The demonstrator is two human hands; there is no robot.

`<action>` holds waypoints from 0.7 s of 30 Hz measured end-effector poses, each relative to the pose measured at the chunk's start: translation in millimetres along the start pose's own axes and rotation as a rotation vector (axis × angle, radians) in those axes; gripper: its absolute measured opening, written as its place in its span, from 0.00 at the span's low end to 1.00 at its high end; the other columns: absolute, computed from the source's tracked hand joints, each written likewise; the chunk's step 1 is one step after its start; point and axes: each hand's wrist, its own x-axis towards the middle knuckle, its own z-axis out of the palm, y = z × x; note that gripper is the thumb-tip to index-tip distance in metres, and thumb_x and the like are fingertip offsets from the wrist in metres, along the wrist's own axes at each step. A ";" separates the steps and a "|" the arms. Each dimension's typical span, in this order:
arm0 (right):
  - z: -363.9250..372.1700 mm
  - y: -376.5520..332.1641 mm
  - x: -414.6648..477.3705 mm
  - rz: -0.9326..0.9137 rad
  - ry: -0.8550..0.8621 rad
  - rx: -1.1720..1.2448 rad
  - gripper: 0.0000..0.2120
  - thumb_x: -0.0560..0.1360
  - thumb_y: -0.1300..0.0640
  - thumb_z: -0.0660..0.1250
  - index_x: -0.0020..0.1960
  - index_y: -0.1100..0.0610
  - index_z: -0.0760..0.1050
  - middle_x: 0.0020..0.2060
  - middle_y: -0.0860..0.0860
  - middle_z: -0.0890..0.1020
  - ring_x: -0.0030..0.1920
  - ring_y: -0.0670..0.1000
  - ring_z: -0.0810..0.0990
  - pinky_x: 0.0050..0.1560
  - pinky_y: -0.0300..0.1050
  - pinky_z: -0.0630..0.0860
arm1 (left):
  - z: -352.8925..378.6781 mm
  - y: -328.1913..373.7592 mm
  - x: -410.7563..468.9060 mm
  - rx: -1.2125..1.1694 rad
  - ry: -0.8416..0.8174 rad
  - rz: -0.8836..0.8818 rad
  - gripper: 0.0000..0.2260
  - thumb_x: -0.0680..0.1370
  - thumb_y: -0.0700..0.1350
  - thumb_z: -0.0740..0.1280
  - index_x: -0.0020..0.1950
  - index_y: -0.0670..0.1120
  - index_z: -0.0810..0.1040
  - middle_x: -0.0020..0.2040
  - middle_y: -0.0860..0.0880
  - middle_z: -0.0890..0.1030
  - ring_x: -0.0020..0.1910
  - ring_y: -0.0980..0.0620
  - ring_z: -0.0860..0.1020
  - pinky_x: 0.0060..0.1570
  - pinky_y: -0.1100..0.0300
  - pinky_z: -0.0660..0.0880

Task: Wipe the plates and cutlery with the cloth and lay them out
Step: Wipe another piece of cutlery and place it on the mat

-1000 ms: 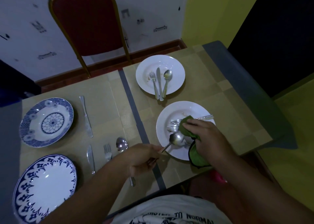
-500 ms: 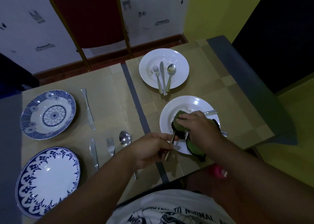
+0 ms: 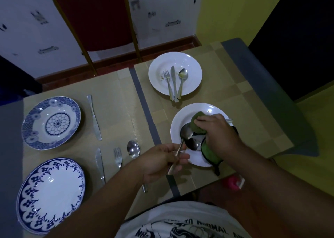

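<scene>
My left hand (image 3: 162, 161) grips the handle of a metal spoon (image 3: 186, 134) held over the near white plate (image 3: 180, 124). My right hand (image 3: 218, 133) presses a green cloth (image 3: 197, 123) against the spoon's bowl. More cutlery lies on that plate, partly hidden under my right hand. A far white plate (image 3: 159, 75) carries a fork (image 3: 168, 84), a knife (image 3: 173, 82) and a spoon (image 3: 182, 80). At the left, two blue-patterned plates (image 3: 51, 123) (image 3: 50, 195) sit with a knife (image 3: 94, 117), a second knife (image 3: 100, 163), a fork (image 3: 117, 157) and a spoon (image 3: 133, 149) laid beside them.
The table (image 3: 112, 96) is covered in tan mats with a grey strip (image 3: 142, 104) down its middle. A red chair (image 3: 95, 17) stands behind the far edge. A pink object (image 3: 232, 182) lies below the table's near right edge.
The spoon's bowl has come out from under the cloth and shows again. My right hand with the cloth has slid slightly up the plate; my left hand stays on the handle.
</scene>
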 end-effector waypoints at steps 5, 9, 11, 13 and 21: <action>-10.3 -0.5 -4.2 0.047 0.117 0.048 0.30 0.62 0.75 0.63 0.61 0.55 0.78 0.59 0.51 0.79 0.58 0.58 0.71 0.56 0.52 0.73 | 5.1 -1.9 8.8 -0.018 0.185 0.000 0.13 0.84 0.38 0.61 0.65 0.43 0.80 0.52 0.45 0.85 0.41 0.56 0.78 0.37 0.65 0.71; -13.0 -14.3 -11.3 0.037 0.136 0.076 0.31 0.64 0.75 0.64 0.62 0.53 0.76 0.61 0.48 0.77 0.60 0.55 0.69 0.57 0.52 0.73 | 13.4 -0.9 11.3 0.036 0.298 0.038 0.11 0.83 0.39 0.62 0.60 0.44 0.83 0.45 0.48 0.84 0.40 0.55 0.77 0.38 0.64 0.73; -10.1 -23.1 -17.5 -0.009 0.136 0.076 0.32 0.62 0.74 0.66 0.62 0.52 0.77 0.60 0.47 0.78 0.60 0.55 0.70 0.53 0.52 0.75 | 18.0 1.3 11.0 0.056 0.304 0.050 0.08 0.81 0.37 0.66 0.57 0.43 0.84 0.42 0.45 0.84 0.37 0.54 0.78 0.33 0.65 0.76; -4.7 -30.3 -23.5 -0.067 0.093 0.036 0.32 0.59 0.71 0.71 0.61 0.51 0.77 0.60 0.47 0.78 0.59 0.55 0.71 0.51 0.50 0.75 | 21.8 3.7 10.9 0.042 0.302 0.063 0.08 0.80 0.35 0.68 0.56 0.40 0.83 0.43 0.41 0.84 0.36 0.52 0.80 0.35 0.63 0.79; 1.1 -18.9 -3.6 -0.052 -0.049 0.116 0.30 0.65 0.67 0.67 0.66 0.53 0.73 0.67 0.51 0.73 0.65 0.55 0.71 0.64 0.47 0.69 | 18.5 1.8 3.4 -0.021 0.225 0.086 0.09 0.81 0.34 0.65 0.60 0.39 0.82 0.50 0.39 0.86 0.43 0.50 0.86 0.42 0.60 0.82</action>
